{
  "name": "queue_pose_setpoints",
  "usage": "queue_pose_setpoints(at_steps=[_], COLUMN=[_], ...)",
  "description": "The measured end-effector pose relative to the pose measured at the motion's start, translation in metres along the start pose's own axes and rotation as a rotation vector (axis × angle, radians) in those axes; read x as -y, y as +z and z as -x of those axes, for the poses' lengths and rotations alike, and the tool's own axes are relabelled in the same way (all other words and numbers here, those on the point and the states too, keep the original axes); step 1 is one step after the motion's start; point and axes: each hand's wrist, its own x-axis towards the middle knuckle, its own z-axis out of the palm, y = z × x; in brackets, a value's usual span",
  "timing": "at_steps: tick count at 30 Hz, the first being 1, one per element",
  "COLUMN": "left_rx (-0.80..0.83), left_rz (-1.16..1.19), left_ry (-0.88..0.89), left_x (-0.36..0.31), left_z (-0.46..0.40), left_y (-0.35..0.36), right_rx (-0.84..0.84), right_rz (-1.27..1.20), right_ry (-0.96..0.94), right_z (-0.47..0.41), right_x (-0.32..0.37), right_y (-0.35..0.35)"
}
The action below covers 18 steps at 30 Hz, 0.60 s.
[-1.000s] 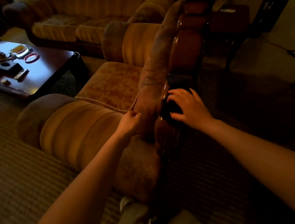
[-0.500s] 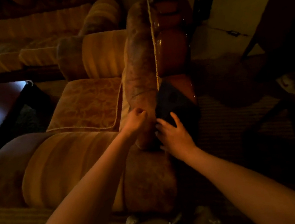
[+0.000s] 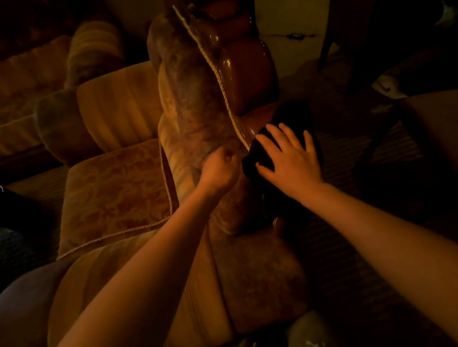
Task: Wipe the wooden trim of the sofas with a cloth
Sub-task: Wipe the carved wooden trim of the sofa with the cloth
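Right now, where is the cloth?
In the head view, right of centre: the dark cloth lies on the sofa's wooden trim, pressed flat under the right hand, beside the gold cord.

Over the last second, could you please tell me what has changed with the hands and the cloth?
The right hand has slid the dark cloth along the glossy wooden trim, fingers spread flat on it. The left hand stays curled against the upholstered back, beside the gold cord. Nothing was taken up or let go.
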Motion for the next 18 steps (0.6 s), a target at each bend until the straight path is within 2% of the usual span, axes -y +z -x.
queue_pose_setpoints(at_steps=[6,10,14,18], left_rx=[-0.108,-0.183,-0.258,-0.29], left_rz=[-0.163,-0.23,-0.255,-0.311], left_ry=[0.146,0.175,0.109,0.045], left_x=[-0.005,-0.015,-0.03,-0.042], left_z=[-0.027,-0.047,-0.064,-0.071], left_y=[0.012,0.012,0.014,0.02], right_rx=[0.057,0.12,0.161,0.091], right_rz=[-0.067,-0.345,-0.492,-0.627], right_ry=[0.25,0.474,0.456,0.421], right_z=[-0.056,-0.116,-0.131,-0.13], right_x=[0.019,0.008,-0.01,-0.025], right_y=[-0.001,-0.01,-0.009,-0.01])
